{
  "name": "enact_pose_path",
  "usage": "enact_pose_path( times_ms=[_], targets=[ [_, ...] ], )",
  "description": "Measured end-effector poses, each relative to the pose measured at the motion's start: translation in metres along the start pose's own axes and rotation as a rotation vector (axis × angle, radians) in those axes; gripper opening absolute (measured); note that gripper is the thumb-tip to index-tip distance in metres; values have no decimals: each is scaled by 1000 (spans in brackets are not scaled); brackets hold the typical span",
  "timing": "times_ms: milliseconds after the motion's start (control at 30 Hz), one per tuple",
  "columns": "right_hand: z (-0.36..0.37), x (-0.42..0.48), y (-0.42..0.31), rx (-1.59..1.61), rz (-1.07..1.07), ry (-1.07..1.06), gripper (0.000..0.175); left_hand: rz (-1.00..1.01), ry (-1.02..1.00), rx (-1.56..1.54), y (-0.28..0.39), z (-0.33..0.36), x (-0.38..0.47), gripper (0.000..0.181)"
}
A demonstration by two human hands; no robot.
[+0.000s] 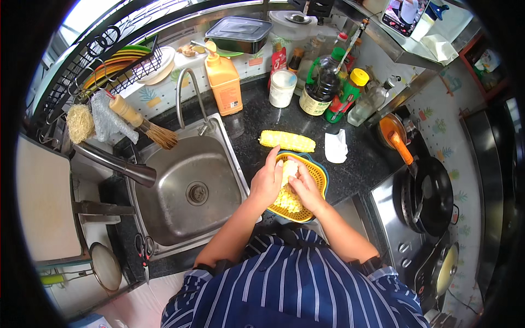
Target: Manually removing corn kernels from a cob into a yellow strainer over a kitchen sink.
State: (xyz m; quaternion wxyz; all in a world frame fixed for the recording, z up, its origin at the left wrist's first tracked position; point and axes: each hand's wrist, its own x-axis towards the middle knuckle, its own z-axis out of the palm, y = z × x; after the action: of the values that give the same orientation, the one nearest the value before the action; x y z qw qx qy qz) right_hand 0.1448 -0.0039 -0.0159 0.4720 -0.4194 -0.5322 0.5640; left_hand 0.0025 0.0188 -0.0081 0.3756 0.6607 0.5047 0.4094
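Both my hands hold one ear of corn [289,169] above a yellow plastic colander basket [322,177]. My left hand [266,179] grips it from the left side, and my right hand [306,187] presses its thumb on the cob from the right. Loose corn kernels [288,201] lie in the basket below. A blue-grey rim shows around the basket's outer edge. Just beyond the basket, a second ear of corn [287,140] rests crosswise on the black countertop [246,158]. A crumpled white paper tissue [336,146] lies to its right.
To the left is a steel sink [176,205] with a curved faucet [189,82]. An orange pump bottle [224,84], a white tub [282,88] and several bottles line the back. A black wok [437,197] sits on the stove at right. Scissors [144,250] lie at the sink's near-left corner.
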Motion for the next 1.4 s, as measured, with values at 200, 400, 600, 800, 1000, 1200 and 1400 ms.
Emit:
enact_pose_path(
  times_ms=[200,400,600,800,1000,1200,1400],
  targets=[
    [-14,-5,4,98,130,-92,56,20,1,-12,-9,3,1,43],
    [-1,-3,0,78,60,-26,57,4,15,2,1,2,1,42],
    [-6,-1,3,88,63,-52,58,-25,9,12,-2,2,2,41],
    [-1,-2,-4,135,107,-49,62,-21,38,-4,-3,3,2,41],
    [-2,1,2,3,47,-23,63,-24,42,15,-4,4,2,41],
    [-4,-3,0,174,76,-35,63,-41,22,-28,-4,6,2,41],
    [-4,-2,6,-38,48,-9,66,-109,-22,-107,-12,11,3,42]
  ],
)
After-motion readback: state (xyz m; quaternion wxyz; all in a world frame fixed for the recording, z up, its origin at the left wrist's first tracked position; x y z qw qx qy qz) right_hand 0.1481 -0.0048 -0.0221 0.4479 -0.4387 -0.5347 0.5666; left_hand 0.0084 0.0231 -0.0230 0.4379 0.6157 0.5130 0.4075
